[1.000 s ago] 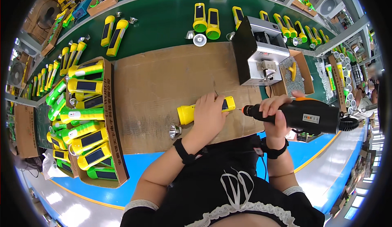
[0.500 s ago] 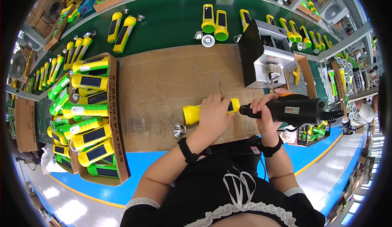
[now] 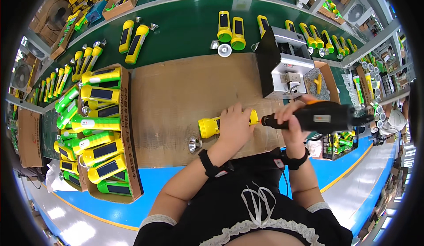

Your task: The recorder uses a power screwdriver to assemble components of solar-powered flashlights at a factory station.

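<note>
A yellow flashlight (image 3: pixel 209 128) lies on its side on the cardboard sheet, its wide head to the left. My left hand (image 3: pixel 235 124) is wrapped over its body and covers much of the dark panel. In my right hand (image 3: pixel 291 118) is a black electric screwdriver (image 3: pixel 321 117), held level with its nose toward the flashlight's tail end (image 3: pixel 253 117). A thin bit shows between nose and tail; whether it touches the flashlight I cannot tell. Just below the flashlight's head sits a shiny reflector cup (image 3: pixel 194 144).
A silver-and-black machine (image 3: pixel 286 64) stands beyond my right hand, beside a box of small screws (image 3: pixel 324 76) holding a yellow piece. At left, a carton (image 3: pixel 132 166) is piled with yellow and green flashlights. More flashlights (image 3: pixel 238 34) and reflectors line the green bench (image 3: pixel 185 29).
The screwdriver's nose has drawn back slightly to the right from the flashlight's tail, so a small gap with the bit shows. My left hand keeps its hold. The whole view has shifted a little.
</note>
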Demonstrator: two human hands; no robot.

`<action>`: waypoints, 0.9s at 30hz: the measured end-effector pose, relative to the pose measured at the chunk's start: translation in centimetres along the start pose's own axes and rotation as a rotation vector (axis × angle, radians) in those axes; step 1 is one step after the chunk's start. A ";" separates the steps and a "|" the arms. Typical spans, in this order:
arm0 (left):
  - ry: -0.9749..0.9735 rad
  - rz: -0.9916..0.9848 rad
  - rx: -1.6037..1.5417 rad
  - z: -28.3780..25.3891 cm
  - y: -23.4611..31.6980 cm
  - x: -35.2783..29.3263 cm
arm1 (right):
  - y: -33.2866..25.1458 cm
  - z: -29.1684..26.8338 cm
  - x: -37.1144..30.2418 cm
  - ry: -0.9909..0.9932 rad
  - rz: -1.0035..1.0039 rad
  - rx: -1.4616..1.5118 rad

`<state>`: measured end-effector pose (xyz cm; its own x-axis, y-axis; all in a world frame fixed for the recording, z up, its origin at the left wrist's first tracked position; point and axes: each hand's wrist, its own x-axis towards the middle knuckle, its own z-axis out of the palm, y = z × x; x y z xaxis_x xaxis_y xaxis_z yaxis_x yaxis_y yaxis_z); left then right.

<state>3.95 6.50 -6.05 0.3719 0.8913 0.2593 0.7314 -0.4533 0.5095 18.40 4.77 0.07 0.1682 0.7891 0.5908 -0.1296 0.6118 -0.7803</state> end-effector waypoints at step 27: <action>-0.017 0.097 -0.107 -0.3 0.4 -0.6 | -2.4 -2.3 5.3 0.227 -0.006 -0.032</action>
<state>3.84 5.81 -5.73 0.4479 0.8429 0.2983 0.6266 -0.5339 0.5677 21.82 7.35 4.62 0.3848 0.7506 0.5372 -0.0977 0.6118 -0.7849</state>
